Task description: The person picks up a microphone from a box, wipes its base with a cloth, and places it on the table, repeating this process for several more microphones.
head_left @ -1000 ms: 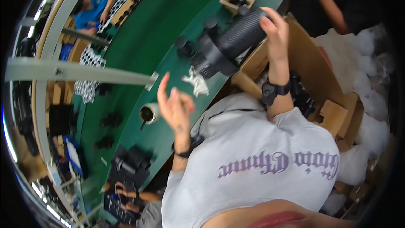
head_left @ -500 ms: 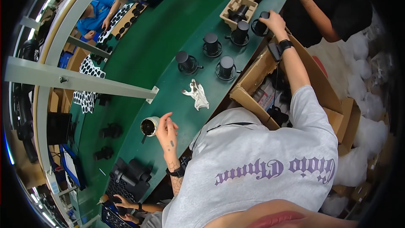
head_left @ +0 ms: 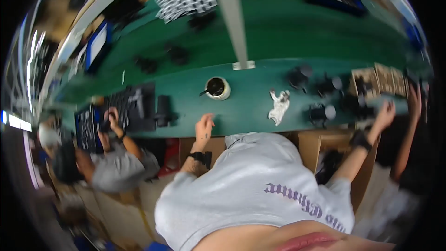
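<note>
Left of the frame's centre, the person's left hand [head_left: 203,128], empty and loosely uncurled, is below an open jar [head_left: 226,91]; at right, the right hand [head_left: 384,115], grip too blurred to tell, is near black cylindrical parts [head_left: 351,103].

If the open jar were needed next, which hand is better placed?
Probably the left hand: it looks empty and is nearer the jar; the right hand is beyond the white glove.

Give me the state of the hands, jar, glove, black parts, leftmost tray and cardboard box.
Left hand: apparently empty, fingers loosely bent
Right hand: blurred, grip unclear
Jar: uncapped, upright, dark contents, handle sticking out
White glove: unworn, rumpled on the bench
Black parts: on the bench, blurred
Leftmost tray: dark part inside
Cardboard box: open
</note>
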The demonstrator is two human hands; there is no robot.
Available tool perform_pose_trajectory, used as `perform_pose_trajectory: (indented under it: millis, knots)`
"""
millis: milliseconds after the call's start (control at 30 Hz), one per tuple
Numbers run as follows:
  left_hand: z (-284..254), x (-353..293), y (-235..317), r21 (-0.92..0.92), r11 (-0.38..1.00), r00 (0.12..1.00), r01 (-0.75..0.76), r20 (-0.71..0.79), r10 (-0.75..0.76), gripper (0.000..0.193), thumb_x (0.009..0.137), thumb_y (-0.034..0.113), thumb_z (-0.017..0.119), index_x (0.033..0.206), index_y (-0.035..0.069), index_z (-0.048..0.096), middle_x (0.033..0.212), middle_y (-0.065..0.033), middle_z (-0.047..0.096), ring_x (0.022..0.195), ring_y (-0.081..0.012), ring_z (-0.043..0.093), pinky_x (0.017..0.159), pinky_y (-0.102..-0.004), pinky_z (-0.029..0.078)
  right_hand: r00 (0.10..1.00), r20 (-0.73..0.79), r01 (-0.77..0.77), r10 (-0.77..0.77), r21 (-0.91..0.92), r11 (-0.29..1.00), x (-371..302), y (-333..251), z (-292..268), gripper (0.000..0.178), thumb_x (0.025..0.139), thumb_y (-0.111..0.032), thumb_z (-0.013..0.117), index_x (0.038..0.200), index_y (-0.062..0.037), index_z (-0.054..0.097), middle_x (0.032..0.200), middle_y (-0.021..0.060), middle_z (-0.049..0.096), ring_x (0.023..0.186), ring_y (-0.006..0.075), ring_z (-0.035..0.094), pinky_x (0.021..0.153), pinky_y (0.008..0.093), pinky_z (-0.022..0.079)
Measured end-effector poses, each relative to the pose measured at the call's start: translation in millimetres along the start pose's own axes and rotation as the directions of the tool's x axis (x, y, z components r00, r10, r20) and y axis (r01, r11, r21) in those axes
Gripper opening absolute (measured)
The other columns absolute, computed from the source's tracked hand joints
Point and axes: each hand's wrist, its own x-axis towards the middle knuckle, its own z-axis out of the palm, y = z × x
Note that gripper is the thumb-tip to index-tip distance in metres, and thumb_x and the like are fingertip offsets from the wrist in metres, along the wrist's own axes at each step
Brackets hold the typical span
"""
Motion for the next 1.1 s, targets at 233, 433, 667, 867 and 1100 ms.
perform_pose_trajectory:
  millis: [233,433,667,867,1100]
  knots:
    - [-69.2,30.2,-66.1,0.463,0.886,0.879,0.019,-0.43,0.206,0.021,0.09,0.012,0.048,0.104,-0.001,0.055,0.101,-0.0206,0.055,0.097,-0.0387,0.052,0.083,-0.0418,0.043,0.752,0.45,-0.035,-0.481,0.757,0.653,-98.4,-373.0,-8.1,0.026,0.09,-0.007,0.048,0.112,0.0038,0.057,0.103,0.0149,0.063,0.096,0.0218,0.061,0.085,0.0312,0.049]
    - [-60.9,66.0,-66.7,0.665,0.746,0.863,0.03,-0.394,0.316,0.032,0.085,0.014,0.054,0.115,0.003,0.052,0.123,-0.0155,0.048,0.118,-0.0335,0.042,0.102,-0.0432,0.033,-0.026,0.741,-0.457,-0.671,0.588,0.667,-210.4,-503.2,106.9,0.038,0.087,-0.015,0.056,0.122,-0.0004,0.051,0.107,0.012,0.062,0.099,0.0195,0.061,0.083,0.0294,0.049]
    - [-63.8,69.3,-66.4,0.655,0.752,0.869,0.07,-0.41,0.276,0.036,0.081,0.015,0.056,0.115,0.006,0.052,0.123,-0.0153,0.047,0.117,-0.0348,0.042,0.101,-0.0453,0.034,-0.06,0.977,-0.904,-0.206,0.034,0.426,-307.3,-551.2,327.5,0.035,0.088,-0.018,0.056,0.118,-0.0024,0.049,0.117,0.0123,0.055,0.104,0.0281,0.058,0.084,0.0405,0.051]
    - [-63.7,72.4,-61.6,0.632,0.773,0.883,0.054,-0.392,0.259,0.037,0.08,0.015,0.057,0.115,0.005,0.052,0.122,-0.0155,0.046,0.115,-0.0342,0.043,0.1,-0.0452,0.034,0.254,0.944,-0.573,0.209,-0.027,0.819,-357.0,-544.6,499.0,0.046,0.068,-0.027,0.072,0.106,-0.002,0.06,0.098,0.0113,0.063,0.093,0.0275,0.06,0.072,0.0399,0.051]
    - [-59.5,69.2,-60.1,0.621,0.782,0.898,0.053,-0.373,0.235,0.037,0.08,0.015,0.057,0.115,0.005,0.052,0.123,-0.0153,0.045,0.116,-0.0354,0.043,0.101,-0.0469,0.033,0.487,0.849,0.117,-0.206,0.17,0.978,-345.8,-528.2,573.5,0.045,0.068,-0.029,0.072,0.099,0.0012,0.064,0.092,0.0156,0.068,0.085,0.0304,0.065,0.076,0.0373,0.05]
